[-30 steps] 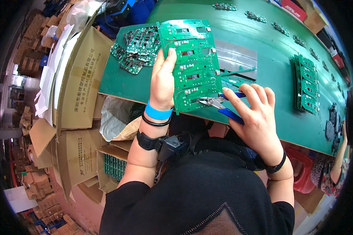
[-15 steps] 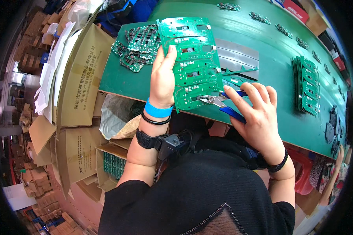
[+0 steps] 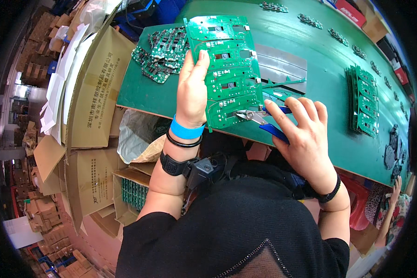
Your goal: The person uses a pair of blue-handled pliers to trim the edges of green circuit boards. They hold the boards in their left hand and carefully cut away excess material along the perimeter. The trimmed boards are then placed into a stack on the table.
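My left hand (image 3: 193, 88) grips a long green circuit board panel (image 3: 224, 69) by its left edge, holding it over the green table (image 3: 310, 60). My right hand (image 3: 301, 134) holds blue-handled cutters (image 3: 259, 118) whose metal jaws touch the panel's lower right edge. A blue band and a black band sit on my left wrist.
A heap of small green boards (image 3: 160, 53) lies at the table's left corner. A stack of boards (image 3: 363, 102) stands to the right, small parts line the far edge, and a grey sheet (image 3: 280, 65) lies behind the panel. Open cardboard boxes (image 3: 95, 92) stand at my left. Another person's hand (image 3: 396, 185) shows at lower right.
The panel has shifted slightly up and away in my left hand. The cutters stay at its lower right edge.
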`<state>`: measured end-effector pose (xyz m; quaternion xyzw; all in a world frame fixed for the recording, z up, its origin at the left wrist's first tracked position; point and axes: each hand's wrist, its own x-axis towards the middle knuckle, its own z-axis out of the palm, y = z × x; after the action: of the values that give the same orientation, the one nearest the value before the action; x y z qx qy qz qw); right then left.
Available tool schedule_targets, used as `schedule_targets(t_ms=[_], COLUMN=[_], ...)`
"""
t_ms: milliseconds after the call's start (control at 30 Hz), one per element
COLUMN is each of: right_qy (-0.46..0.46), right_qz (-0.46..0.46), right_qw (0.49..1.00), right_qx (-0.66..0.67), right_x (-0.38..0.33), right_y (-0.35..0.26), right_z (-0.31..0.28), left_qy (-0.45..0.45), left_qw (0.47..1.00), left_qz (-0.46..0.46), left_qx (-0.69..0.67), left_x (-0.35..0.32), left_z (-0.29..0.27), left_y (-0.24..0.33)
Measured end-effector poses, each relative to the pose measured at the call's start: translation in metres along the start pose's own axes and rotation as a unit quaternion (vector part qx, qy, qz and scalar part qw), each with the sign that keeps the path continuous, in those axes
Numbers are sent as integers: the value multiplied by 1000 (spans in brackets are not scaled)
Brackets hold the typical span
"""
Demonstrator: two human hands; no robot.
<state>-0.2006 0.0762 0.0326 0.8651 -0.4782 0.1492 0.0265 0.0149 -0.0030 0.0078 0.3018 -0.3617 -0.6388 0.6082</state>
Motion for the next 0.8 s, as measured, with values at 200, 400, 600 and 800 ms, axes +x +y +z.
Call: schedule_targets(t_ms=[200, 400, 600, 800], right_qy=[20, 4, -3, 3], right_qz=[-10, -2, 1, 2], right_qw=[1000, 1000, 999, 1000], right_qx=[10, 25, 45, 23], right_x=[1, 2, 0, 0], right_y=[3, 3, 3, 0], right_z=[-2, -2, 0, 0], left_qy=[-3, 1, 4, 7], left_qw=[1000, 999, 998, 996], left_qz=[-6, 22, 44, 59], left_qx=[-14, 24, 33, 66], left_x=[1, -3, -4, -2], left_z=[-1, 3, 5, 1], left_y=[0, 3, 4, 3])
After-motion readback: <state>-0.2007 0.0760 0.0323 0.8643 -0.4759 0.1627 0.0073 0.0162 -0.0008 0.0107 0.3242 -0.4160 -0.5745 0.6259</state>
